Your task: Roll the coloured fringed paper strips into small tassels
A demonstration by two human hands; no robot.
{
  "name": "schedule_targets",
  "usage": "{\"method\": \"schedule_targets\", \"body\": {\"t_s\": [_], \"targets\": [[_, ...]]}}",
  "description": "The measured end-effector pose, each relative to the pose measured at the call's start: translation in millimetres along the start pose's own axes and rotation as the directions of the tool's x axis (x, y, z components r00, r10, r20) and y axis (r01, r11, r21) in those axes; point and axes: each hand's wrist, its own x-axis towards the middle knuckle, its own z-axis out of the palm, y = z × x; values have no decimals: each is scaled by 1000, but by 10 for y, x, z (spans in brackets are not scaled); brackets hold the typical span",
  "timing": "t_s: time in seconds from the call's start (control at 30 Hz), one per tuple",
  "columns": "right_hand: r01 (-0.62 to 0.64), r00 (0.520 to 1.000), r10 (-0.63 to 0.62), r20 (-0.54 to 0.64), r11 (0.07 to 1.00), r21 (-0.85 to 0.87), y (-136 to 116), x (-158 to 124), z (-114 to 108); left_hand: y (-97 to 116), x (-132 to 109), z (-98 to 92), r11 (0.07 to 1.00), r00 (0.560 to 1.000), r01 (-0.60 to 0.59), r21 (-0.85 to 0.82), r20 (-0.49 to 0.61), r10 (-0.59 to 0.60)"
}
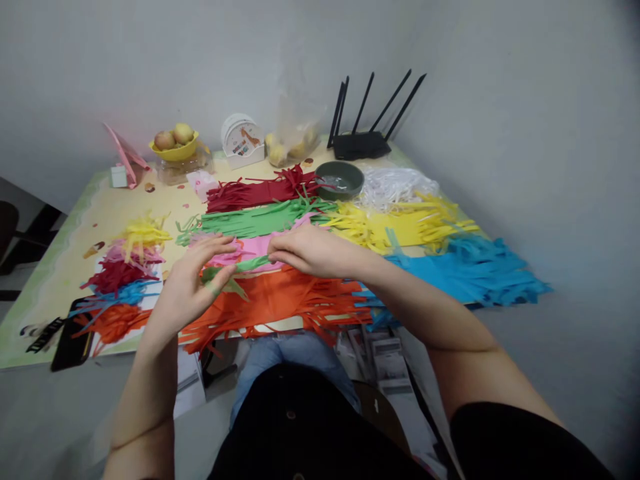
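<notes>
My left hand and my right hand hold one green paper strip between them, above the orange fringed paper. The left fingers curl round the strip's left end, which wraps a finger. The right hand pinches its right end. Behind the hands lie pink fringed paper, green fringed paper and dark red fringed paper.
Yellow fringed paper and blue fringed paper lie at the right. A pile of mixed coloured strips sits at the left by a black phone. A green bowl, a router and a fruit bowl stand at the back.
</notes>
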Motion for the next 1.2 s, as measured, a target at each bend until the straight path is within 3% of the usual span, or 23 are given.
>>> {"method": "schedule_targets", "body": {"t_s": [0.1, 0.17, 0.27, 0.43, 0.6, 0.7, 0.8, 0.87, 0.97, 1.03, 1.1, 1.2], "targets": [[45, 998, -43, -52, 998, 47, 5, -2, 42, 39, 126, 38, 999, 996, -31, -35, 82, 33], [75, 983, -51, -178, 989, 130, 29, -28, 76, 42, 169, 73, 988, 992, 42, -150, 122, -24], [93, 947, 35, -320, 922, 376, 83, -76, 155, 8, 155, 114, 913, 988, 151, -379, 71, -134], [167, 907, 228, -353, 577, 800, 141, -69, 335, -99, 65, 179, 721, 947, 228, -654, -25, -322], [253, 916, 232, -328, 303, 919, 173, -12, 421, -128, 52, 218, 603, 937, 203, -772, -26, -350], [256, 928, 211, -307, 238, 937, 209, -3, 429, -111, 51, 247, 580, 948, 161, -799, -39, -317], [232, 941, 170, -293, 308, 923, 243, -21, 397, -121, 29, 274, 581, 955, 130, -804, -57, -292], [223, 941, 136, -309, 435, 873, 254, -46, 347, -150, 14, 234, 646, 969, 124, -753, -49, -243], [229, 929, 39, -367, 719, 656, 249, -91, 248, -179, 21, 2, 865, 986, 148, -480, 137, -92], [244, 922, -56, -384, 853, 461, 236, -109, 189, -152, 51, -240, 964, 954, 78, -253, 300, 1], [277, 914, -145, -380, 906, 321, 217, -112, 149, -75, 94, -464, 991, 936, -15, -135, 347, 61], [339, 898, -243, -367, 913, 226, 181, -91, 117, 81, 169, -573, 992, 965, -65, -109, 245, 90]]}}
